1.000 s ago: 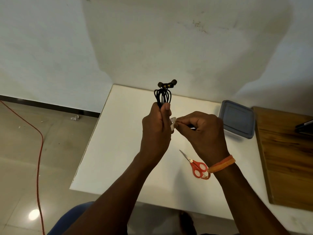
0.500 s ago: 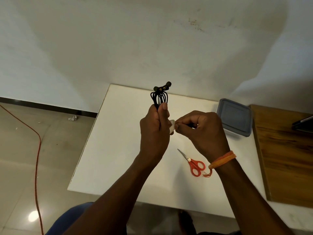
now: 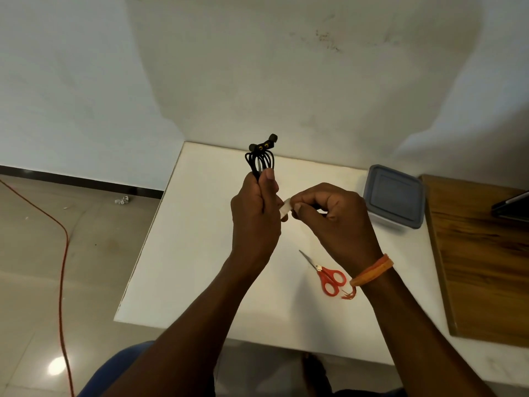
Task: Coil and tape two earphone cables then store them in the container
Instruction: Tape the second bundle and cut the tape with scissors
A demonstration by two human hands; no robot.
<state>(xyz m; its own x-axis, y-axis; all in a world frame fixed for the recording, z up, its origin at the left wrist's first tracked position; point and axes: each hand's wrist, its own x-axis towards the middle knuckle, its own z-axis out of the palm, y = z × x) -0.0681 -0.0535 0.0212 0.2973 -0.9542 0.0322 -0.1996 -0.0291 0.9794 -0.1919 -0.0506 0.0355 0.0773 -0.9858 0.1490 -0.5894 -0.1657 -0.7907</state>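
The left hand [image 3: 254, 213] clenches a coiled black earphone cable [image 3: 260, 161] while the right hand [image 3: 335, 216] pinches white tape [image 3: 286, 208] beside it: taping underway, lidded grey plastic container [image 3: 395, 196] unfilled.

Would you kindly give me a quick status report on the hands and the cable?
Left hand grips coiled black earphone cable. Right hand pinches white tape strip beside it. Grey lidded container shut. Nothing obstructing.
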